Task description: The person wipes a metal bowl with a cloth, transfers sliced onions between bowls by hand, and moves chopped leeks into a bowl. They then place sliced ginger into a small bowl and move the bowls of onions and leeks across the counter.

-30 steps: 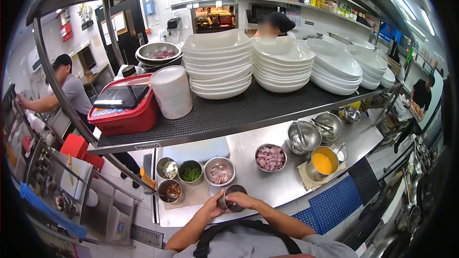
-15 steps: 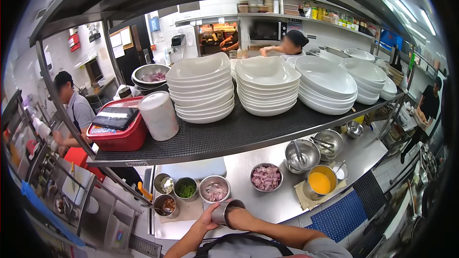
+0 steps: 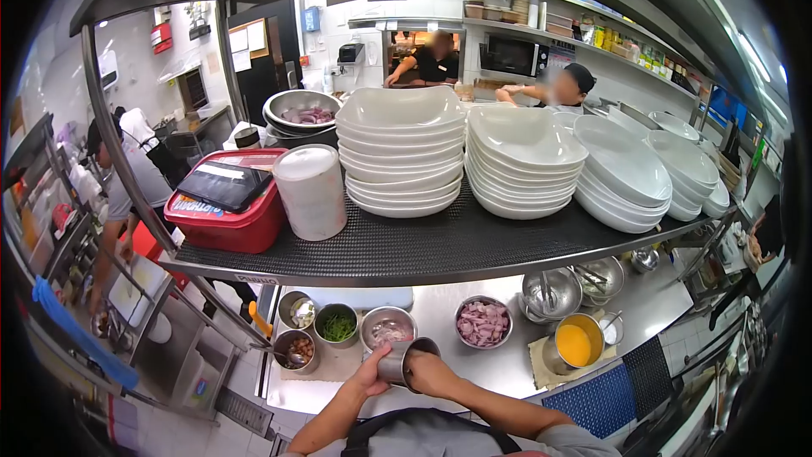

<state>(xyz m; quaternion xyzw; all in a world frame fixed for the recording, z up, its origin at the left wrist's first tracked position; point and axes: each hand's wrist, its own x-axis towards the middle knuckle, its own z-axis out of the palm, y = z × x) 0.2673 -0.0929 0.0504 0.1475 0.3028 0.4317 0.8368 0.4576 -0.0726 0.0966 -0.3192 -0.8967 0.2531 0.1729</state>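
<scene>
Left hand [image 3: 372,372]: fingers wrapped round a smooth, cylindrical metal pot [image 3: 394,366], tilted above the steel counter [image 3: 440,390]; right hand [image 3: 428,371] reaches inside, fingertips hidden, grip unclear. Beyond, 1 glossy red tub [image 3: 228,228] reads "BIRTHDAY", beside white, rounded-square dishes [image 3: 402,152].

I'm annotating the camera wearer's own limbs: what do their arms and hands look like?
The left hand and right hand are ungloved, with no watch visible. The forearms are uncovered; a grey sleeve ends near the right elbow. Some fingers are hidden, so rings cannot be ruled out.
</scene>
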